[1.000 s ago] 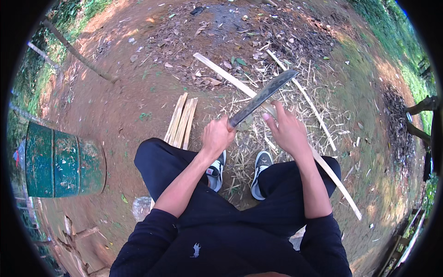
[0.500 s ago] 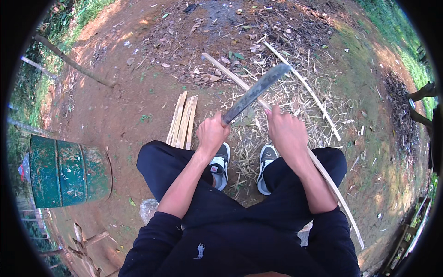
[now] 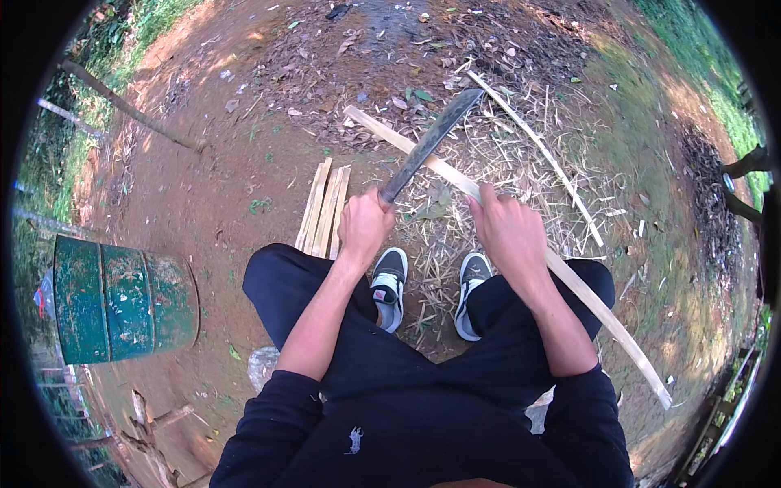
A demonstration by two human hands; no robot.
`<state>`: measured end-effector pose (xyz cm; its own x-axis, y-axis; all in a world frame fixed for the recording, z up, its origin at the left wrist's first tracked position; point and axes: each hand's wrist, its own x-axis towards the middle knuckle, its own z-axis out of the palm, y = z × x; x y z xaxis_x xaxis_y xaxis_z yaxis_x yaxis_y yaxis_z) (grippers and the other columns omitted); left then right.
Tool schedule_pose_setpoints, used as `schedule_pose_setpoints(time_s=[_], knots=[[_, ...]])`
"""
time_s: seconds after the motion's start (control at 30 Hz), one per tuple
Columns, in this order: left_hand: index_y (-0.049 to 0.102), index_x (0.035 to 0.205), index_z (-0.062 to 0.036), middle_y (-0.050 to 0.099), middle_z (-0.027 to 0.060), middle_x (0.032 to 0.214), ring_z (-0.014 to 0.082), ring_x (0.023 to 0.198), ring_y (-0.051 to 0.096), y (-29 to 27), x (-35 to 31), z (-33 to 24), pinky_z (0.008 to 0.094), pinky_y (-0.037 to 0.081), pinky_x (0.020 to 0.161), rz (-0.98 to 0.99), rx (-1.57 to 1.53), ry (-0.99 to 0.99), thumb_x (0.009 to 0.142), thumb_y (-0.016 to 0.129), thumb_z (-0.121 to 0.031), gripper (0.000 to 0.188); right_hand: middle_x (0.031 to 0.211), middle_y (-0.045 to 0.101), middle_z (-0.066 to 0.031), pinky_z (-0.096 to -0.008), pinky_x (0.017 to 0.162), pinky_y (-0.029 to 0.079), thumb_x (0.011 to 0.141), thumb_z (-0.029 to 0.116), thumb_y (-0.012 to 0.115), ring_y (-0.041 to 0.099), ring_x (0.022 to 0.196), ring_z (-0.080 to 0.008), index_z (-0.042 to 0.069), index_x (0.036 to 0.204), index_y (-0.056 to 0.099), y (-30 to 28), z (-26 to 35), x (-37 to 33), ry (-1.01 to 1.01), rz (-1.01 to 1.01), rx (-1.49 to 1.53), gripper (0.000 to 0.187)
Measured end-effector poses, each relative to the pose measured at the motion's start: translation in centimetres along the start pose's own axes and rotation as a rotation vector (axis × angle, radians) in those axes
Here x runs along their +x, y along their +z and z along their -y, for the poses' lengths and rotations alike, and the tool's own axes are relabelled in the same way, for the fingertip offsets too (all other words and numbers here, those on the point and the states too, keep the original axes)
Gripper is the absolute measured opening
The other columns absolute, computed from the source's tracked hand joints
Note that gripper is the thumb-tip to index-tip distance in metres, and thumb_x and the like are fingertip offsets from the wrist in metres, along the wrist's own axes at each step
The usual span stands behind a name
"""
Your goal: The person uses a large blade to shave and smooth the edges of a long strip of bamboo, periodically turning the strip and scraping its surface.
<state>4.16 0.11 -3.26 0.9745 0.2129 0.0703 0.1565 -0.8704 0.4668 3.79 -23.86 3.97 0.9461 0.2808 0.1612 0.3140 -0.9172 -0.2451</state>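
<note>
My left hand is closed round the handle of a machete, whose dark blade slants up and to the right. The blade crosses a long pale bamboo strip beyond my hands. My right hand grips that strip near its middle, with the thumb along it. One end of the strip points to the far left, and the other runs under my right forearm past my right knee. Beneath my hands, thin shavings litter the soil around my shoes.
Several cut slats lie beyond my left knee. A narrow strip rests on the shavings at far right. A rusty green drum lies at left, with broken branches nearer me. A thin pole stands at far left.
The machete has drawn back a little toward me and to the left. The strip has turned so its broad face shows more, and its near end has swung right and away from me.
</note>
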Motion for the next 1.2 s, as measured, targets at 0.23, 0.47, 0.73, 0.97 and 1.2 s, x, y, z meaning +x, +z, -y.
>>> schedule_pose_setpoints(time_s=[0.23,0.47,0.73,0.97,1.2], knots=[[0.065,0.093,0.0017,0.066,0.0289,0.074,0.0481,0.074,0.068,0.6,-2.5,-1.6,0.0566,0.054,0.07,0.086,-0.014,0.067,0.081,0.067,-0.018,0.023,0.06,0.062,-0.0222,-0.0518,0.055,0.052,0.103,0.034,0.05,0.065,0.061,-0.0431,0.001,0.093,0.061,0.7,-0.4,1.3,0.058,-0.002,0.146,0.036],[0.064,0.091,0.0001,0.066,0.0267,0.071,0.0464,0.072,0.068,0.4,-2.4,-1.4,0.0561,0.054,0.067,0.08,-0.083,0.105,0.078,0.068,-0.016,0.021,0.061,0.062,-0.0231,-0.0551,0.062,0.051,0.103,0.035,0.05,0.065,0.065,-0.0453,0.002,0.1,0.065,-0.8,0.0,0.8,0.093,-0.002,0.18,0.036],[0.063,0.09,-0.0012,0.065,0.0251,0.068,0.0448,0.066,0.067,1.1,-1.1,-0.9,0.0576,0.053,0.061,-0.004,-0.008,0.186,0.075,0.067,-0.015,0.02,0.064,0.064,-0.0234,-0.0544,0.06,0.051,0.102,0.033,0.052,0.065,0.065,-0.0446,0.001,0.1,0.064,-1.5,-0.3,0.5,0.063,-0.041,0.195,0.034],[0.067,0.089,-0.0005,0.067,0.025,0.069,0.0424,0.066,0.068,0.7,1.1,1.0,0.0555,0.054,0.062,-0.104,-0.093,0.067,0.08,0.065,-0.015,0.017,0.061,0.063,-0.0232,-0.0539,0.056,0.051,0.102,0.03,0.054,0.065,0.062,-0.0441,0.0,0.093,0.062,-2.1,0.0,-0.2,0.066,-0.026,0.186,0.033],[0.068,0.09,0.0014,0.067,0.0268,0.073,0.0455,0.072,0.068,-1.7,2.5,1.4,0.0519,0.055,0.066,-0.149,-0.038,-0.042,0.081,0.069,-0.014,0.018,0.065,0.064,-0.0245,-0.0547,0.06,0.052,0.103,0.034,0.051,0.066,0.066,-0.0455,0.001,0.094,0.063,-2.2,0.4,-0.2,0.088,0.024,0.228,0.037]])
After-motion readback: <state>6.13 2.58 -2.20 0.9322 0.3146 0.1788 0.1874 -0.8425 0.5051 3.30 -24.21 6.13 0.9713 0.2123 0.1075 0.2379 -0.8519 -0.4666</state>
